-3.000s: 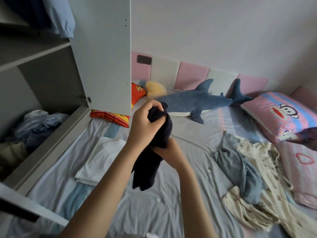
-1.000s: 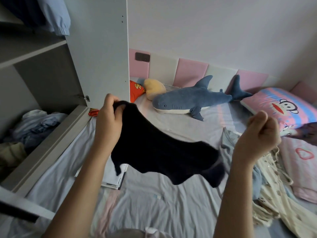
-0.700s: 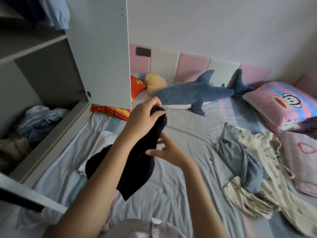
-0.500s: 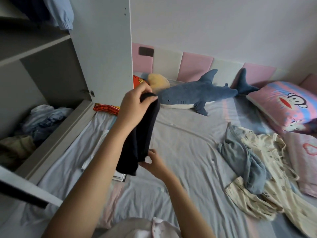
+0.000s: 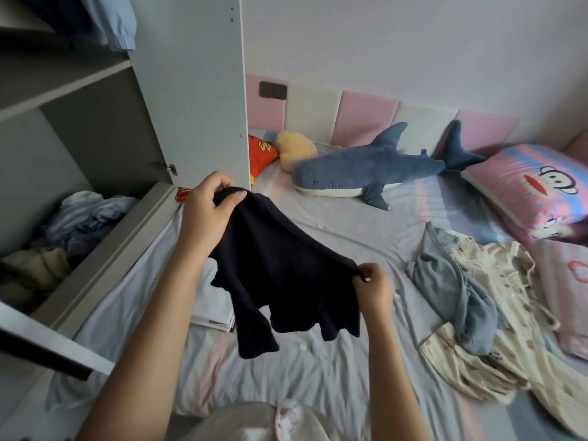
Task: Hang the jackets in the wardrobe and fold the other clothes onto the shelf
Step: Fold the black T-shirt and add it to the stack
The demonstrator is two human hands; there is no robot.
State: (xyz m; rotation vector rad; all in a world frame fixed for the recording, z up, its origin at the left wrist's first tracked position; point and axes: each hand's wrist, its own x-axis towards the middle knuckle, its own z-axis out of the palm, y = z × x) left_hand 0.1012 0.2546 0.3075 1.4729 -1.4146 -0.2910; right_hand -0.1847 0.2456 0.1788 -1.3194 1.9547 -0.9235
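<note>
A: Holding the dark garment [image 5: 280, 275] spread in the air, just right of the wardrobe [image 5: 191, 90]; the left hand [image 5: 206, 208] grips its top corner, the right hand [image 5: 374, 286] pinches the other in its fingers [image 5: 369, 269].
B: Much left?
A: Most, I'd say. One white folded piece [image 5: 213, 310] lies beside the wardrobe; a cream and blue heap [image 5: 477, 297] waits farther right of it; crumpled clothes [image 5: 86, 218] sit inside.

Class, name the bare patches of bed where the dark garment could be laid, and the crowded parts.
Free: bed sheet between shark plush and dark garment, and in the foreground. Crowded: crumpled clothes at right, folded white cloth at left.
</note>
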